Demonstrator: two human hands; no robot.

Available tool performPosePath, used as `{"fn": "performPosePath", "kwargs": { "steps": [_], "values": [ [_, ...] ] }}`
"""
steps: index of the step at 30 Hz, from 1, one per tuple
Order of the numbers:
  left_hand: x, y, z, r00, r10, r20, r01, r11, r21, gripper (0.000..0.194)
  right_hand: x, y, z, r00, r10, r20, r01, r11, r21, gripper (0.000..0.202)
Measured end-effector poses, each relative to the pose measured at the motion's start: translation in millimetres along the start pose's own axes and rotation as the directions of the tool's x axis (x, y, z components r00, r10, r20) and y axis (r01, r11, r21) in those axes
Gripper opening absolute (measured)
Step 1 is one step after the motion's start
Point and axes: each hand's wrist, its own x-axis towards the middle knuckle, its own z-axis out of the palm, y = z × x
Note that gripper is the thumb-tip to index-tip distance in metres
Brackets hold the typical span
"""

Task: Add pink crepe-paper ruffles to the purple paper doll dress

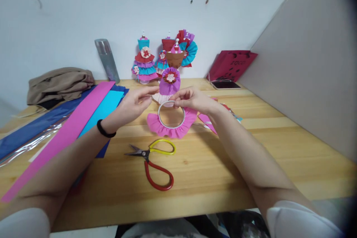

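A white ring with a pleated pink crepe-paper ruffle [170,132] around much of its rim is held up over the table. My right hand [192,99] pinches the ring's top right between thumb and fingers. To the left, my left hand [137,103] hovers apart from the ring, its fingers stretched out and nothing visible in them. Scissors [144,154] with one yellow and one red handle lie spread on the wood in front of the ring. Just behind my hands stands a small dress form [170,81] in brown and purple paper, partly hidden by them.
Pink [83,113] and blue paper strips [103,108] lie at the left, near a brown cloth [61,83] and a metal flask [107,59]. More paper-dressed forms [145,59] stand by the wall. A phone [225,85], a red bag [231,64] and paper scraps [208,122] are at the right.
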Motion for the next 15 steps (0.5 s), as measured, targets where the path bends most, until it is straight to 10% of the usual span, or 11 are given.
{"fn": "performPosePath", "kwargs": {
  "steps": [5,15],
  "values": [
    [1,-3,-1.4,0.934,-0.282,0.22,0.348,0.857,-0.379,0.043,3,5,4,1.0,0.004,-0.019,-0.002,0.996,0.087,0.022],
    [-2,26,2.5,0.915,-0.384,0.124,0.403,0.886,-0.231,0.02,5,13,-1,0.985,-0.012,-0.169,0.018,0.999,0.035,0.019]
  ]
}}
